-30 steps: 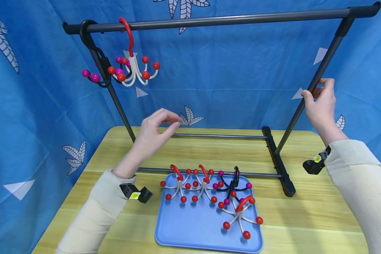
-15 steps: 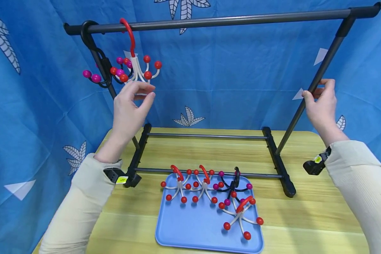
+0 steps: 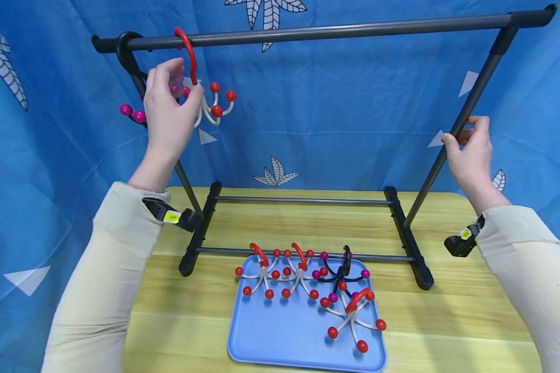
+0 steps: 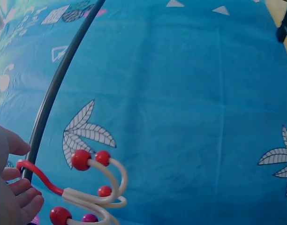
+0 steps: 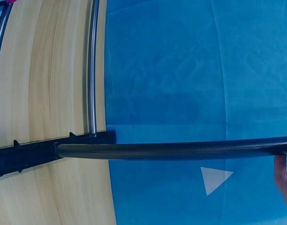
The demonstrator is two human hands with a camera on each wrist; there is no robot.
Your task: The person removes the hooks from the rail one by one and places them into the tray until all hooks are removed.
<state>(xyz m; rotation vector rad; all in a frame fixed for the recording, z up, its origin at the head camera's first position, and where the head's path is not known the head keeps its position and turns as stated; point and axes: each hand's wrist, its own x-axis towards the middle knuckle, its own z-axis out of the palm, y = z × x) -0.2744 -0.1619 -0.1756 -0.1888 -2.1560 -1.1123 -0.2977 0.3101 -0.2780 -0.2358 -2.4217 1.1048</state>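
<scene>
A black garment rack (image 3: 331, 34) stands on the table. From the left part of its top bar hangs a white multi-arm hanger with a red hook (image 3: 191, 57) and red balls. Left of it hangs a black hanger (image 3: 128, 57) with magenta balls, partly hidden by my left hand (image 3: 168, 116). That hand is raised beside the red hook; in the left wrist view its fingers (image 4: 26, 199) are parted, with a gap to the hanger (image 4: 80, 197). My right hand (image 3: 473, 155) grips the rack's right post (image 3: 477, 96), also seen in the right wrist view.
A blue tray (image 3: 270, 336) on the wooden table (image 3: 177, 316) holds three white hangers with red hooks and one black hanger (image 3: 341, 272) with magenta balls. The rack's lower bars cross behind the tray. A blue patterned cloth (image 3: 336, 119) hangs behind.
My left hand has moved up and left from above the lower bars to the hanging hangers. The right hand has stayed on the post.
</scene>
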